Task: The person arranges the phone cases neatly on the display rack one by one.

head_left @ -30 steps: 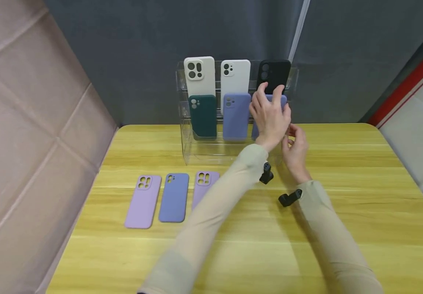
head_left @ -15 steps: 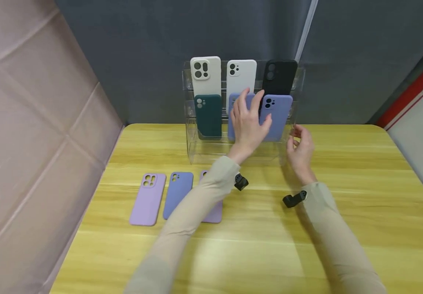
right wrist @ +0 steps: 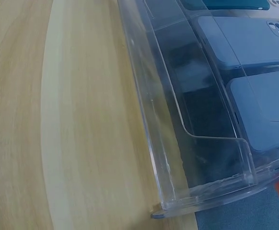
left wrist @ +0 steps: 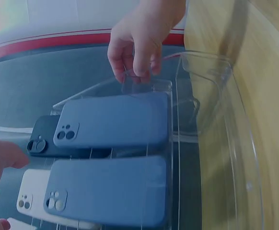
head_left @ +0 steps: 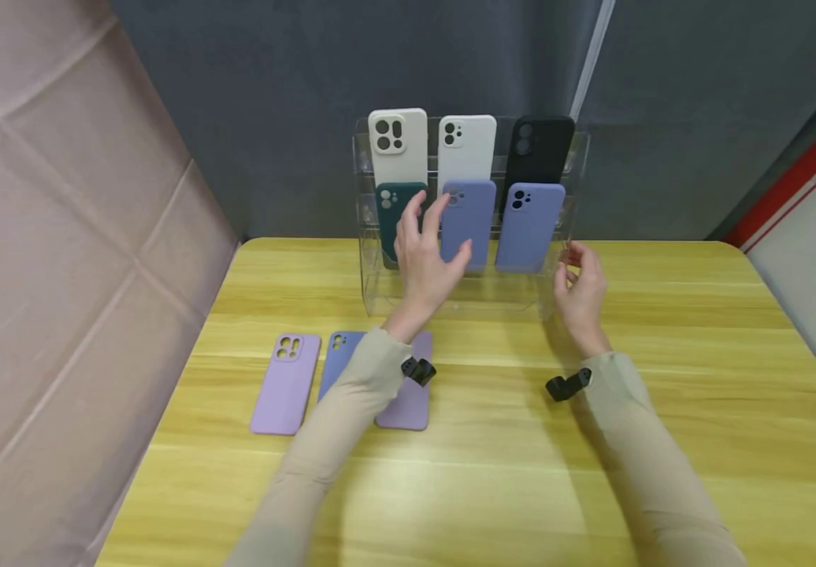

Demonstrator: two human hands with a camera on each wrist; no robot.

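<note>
A clear acrylic display rack point(head_left: 450, 295) stands at the back of the table. Its upper tier carries a cream phone case point(head_left: 401, 161), a white phone case point(head_left: 466, 153) and a black phone case point(head_left: 543, 153). Below them are a dark green phone case point(head_left: 388, 236), partly covered by my left hand, and two lavender-blue phone cases point(head_left: 475, 228), point(left wrist: 115, 120). My left hand point(head_left: 422, 264) hovers before the green and middle blue cases, fingers spread, holding nothing. With curled fingers my right hand point(head_left: 581, 291) grips the rack's right side edge, as the left wrist view shows.
On the wooden table point(head_left: 507, 472) in front lie a lilac phone case point(head_left: 286, 386), a blue phone case point(head_left: 337, 362) and another lilac phone case point(head_left: 408, 405). My left sleeve point(head_left: 337, 425) covers parts of the latter two. A grey curtain point(head_left: 273, 118) hangs behind the rack.
My left hand has moved left along the lower tier, from the right blue case past the middle one to the green one. My right hand stays at the rack's side.
</note>
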